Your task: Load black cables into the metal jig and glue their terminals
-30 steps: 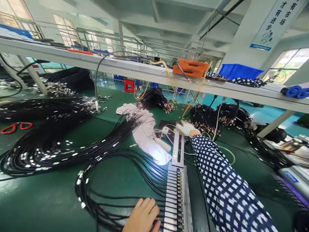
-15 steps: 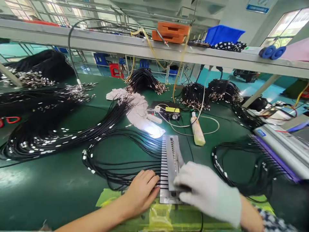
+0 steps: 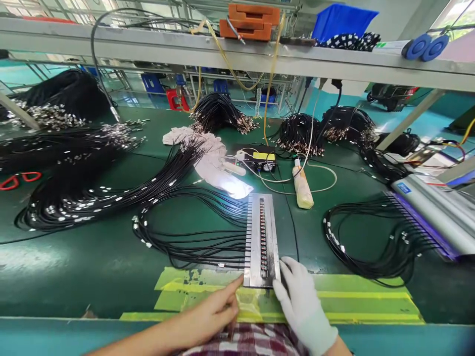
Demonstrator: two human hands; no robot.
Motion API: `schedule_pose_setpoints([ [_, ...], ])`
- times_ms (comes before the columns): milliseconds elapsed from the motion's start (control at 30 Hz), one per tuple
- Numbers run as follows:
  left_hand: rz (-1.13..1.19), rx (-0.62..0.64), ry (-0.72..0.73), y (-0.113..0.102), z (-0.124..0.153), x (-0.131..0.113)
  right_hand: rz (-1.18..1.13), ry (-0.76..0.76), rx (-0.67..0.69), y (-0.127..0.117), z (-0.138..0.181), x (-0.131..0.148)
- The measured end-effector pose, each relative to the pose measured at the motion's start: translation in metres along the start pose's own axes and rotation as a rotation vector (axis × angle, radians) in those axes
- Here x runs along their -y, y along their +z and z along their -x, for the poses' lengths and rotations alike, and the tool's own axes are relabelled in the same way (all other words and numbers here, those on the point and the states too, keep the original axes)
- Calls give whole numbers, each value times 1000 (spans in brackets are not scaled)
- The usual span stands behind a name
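A slotted metal fixture (image 3: 254,237) lies flat on the bench, with a row of small metal cable ends showing in its long slot. Black cables (image 3: 208,242) run into the comb-like left side of the fixture. My bare left hand (image 3: 218,309) touches the lower left corner with an outstretched index finger; its other fingers are partly curled. White-gloved, my right hand (image 3: 302,301) grips the lower right corner, thumb at the bottom edge and fingers along the right side. Above the fixture a pale cloth (image 3: 215,168) lies under a bright spot of light.
Yellow-green tape (image 3: 363,296) covers the bench's front edge. A wrapped bottle (image 3: 302,190) and a black control box (image 3: 256,160) stand behind. Cable bundles (image 3: 74,198) spread left. A silver device (image 3: 430,207) with purple light sits right. A shelf beam (image 3: 166,47) crosses above.
The metal plate that my right hand held tilted now lies flat on the fixture. My right hand has moved to the corner; my left hand has come off the cables towards me.
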State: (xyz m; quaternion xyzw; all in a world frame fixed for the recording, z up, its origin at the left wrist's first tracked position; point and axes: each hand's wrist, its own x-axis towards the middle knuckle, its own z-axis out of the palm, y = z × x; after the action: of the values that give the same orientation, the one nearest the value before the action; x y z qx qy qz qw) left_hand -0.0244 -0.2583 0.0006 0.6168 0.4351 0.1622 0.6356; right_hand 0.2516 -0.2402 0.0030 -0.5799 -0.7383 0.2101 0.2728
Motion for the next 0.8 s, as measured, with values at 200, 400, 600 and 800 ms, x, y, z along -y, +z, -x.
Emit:
schedule_pose_setpoints([
  [200,656,-55,-10,3,4,-7,-303,203,-42,9,2,10],
  [400,1010,-131,62,4,0,-34,-1475,590,85,1,-30,29],
  [600,1101,-78,72,-8,-9,-27,-1704,804,27,10,-42,51],
  [800,1340,-412,80,-80,55,31,-1766,734,18,-31,-59,-19],
])
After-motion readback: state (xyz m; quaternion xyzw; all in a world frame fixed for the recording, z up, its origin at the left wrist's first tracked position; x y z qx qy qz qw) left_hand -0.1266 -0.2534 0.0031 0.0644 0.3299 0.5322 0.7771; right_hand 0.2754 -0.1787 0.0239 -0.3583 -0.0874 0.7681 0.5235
